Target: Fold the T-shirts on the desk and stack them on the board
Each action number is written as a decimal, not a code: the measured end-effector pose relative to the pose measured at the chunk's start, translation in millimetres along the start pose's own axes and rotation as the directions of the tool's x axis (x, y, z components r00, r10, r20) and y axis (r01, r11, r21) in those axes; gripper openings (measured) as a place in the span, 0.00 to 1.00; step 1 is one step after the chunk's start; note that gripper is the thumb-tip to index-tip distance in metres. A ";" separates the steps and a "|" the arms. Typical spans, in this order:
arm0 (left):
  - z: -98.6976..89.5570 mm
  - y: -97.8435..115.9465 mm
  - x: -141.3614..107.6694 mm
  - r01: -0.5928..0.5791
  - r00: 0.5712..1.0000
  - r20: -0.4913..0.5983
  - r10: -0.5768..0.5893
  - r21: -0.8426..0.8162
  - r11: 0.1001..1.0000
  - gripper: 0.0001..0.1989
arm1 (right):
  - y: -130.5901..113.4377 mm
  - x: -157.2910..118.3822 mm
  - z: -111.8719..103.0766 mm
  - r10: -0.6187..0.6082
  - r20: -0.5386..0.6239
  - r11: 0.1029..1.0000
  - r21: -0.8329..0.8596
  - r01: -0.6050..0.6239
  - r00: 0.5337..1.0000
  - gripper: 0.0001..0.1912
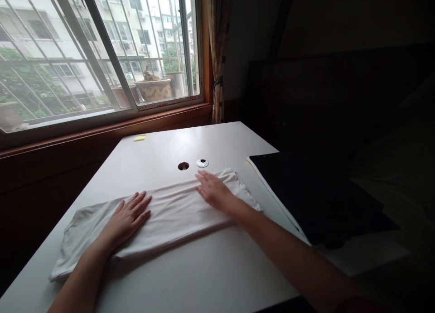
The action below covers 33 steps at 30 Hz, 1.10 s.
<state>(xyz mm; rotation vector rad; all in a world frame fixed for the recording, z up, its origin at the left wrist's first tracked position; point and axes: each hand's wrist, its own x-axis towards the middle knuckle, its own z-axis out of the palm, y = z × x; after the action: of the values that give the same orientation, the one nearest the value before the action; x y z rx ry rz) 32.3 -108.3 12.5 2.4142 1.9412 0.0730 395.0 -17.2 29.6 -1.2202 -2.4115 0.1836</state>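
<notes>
A white cloth garment [176,213], folded into a long strip, lies across the white table [163,281]. Its exact kind does not show. My left hand [126,215] rests flat on the garment left of its middle, fingers spread. Toward the right end, my right hand [214,189] lies on the far part of the cloth with its fingers stretched out. Neither hand grips the fabric. Slight creases run along the strip, and its right end has an uneven, ruffled edge.
Beyond the garment are an open round hole [183,166] and a metal-rimmed hole [202,163] in the tabletop. A yellow slip [139,137] lies near the far left corner. Dark folded cloth [322,195] covers the right side. A window [102,55] and a curtain [218,55] stand behind.
</notes>
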 end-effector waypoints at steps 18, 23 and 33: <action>13.1 -19.6 -2.0 0.182 0.983 -0.018 -0.181 0.085 0.980 0.32 | 105.1 -74.4 -23.3 0.495 0.027 0.841 -0.265 -0.472 0.868 0.33; 11.5 -15.8 -1.4 0.188 0.982 -0.019 -0.187 0.079 0.979 0.32 | 70.7 -49.0 -21.3 0.427 0.006 0.873 -0.264 -0.411 0.904 0.33; 12.6 -17.0 -4.6 0.199 0.979 -0.057 -0.195 0.070 0.978 0.33 | -52.7 21.8 36.0 -0.104 0.277 0.994 0.069 0.088 0.955 0.37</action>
<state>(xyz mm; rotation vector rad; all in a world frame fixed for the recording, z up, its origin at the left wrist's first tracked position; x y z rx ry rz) 15.6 -109.2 -1.2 2.2696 2.2328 0.0540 329.3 -29.0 20.1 -1.1124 -2.6799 0.4176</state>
